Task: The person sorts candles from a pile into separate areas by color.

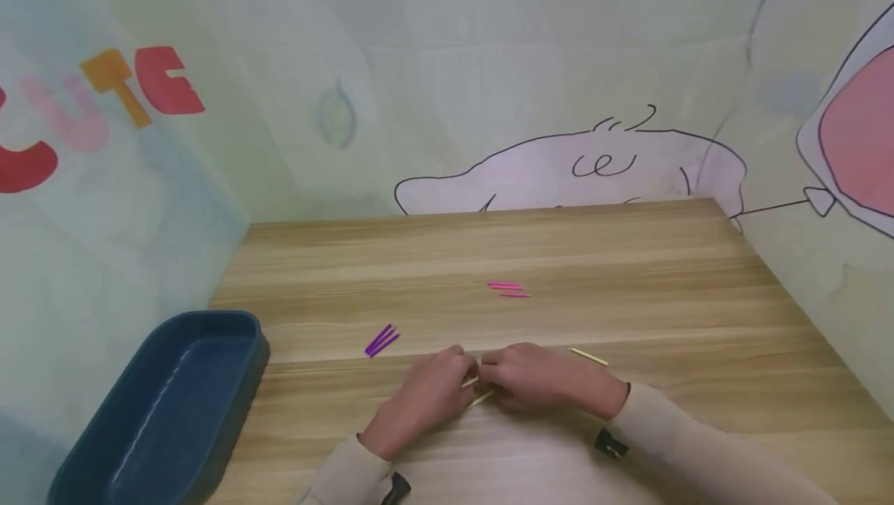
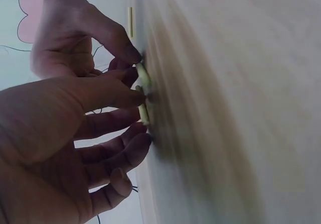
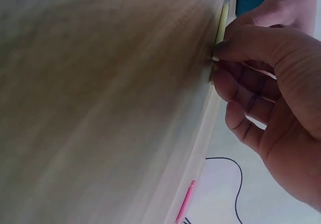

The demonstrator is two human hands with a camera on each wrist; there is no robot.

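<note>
My left hand (image 1: pixel 434 387) and right hand (image 1: pixel 534 375) meet low over the wooden table, fingertips almost touching. Between thumb and fingers the left hand pinches a short, thin yellow stick (image 2: pixel 143 112), partly covered by its fingertips. A second yellow stick (image 1: pixel 482 397) is pinched by the right hand, its free end pointing down and left in the head view. Both sticks are at or just above the tabletop; contact is hard to tell. Another yellow stick (image 1: pixel 588 356) lies on the table beyond the right wrist.
Purple sticks (image 1: pixel 382 340) lie in a small group left of the hands. Farther back are three pink sticks (image 1: pixel 514 295). A deep blue tray (image 1: pixel 240 381) stands at the table's left edge. Printed cloth (image 1: pixel 314 63) hangs behind the table and along its sides.
</note>
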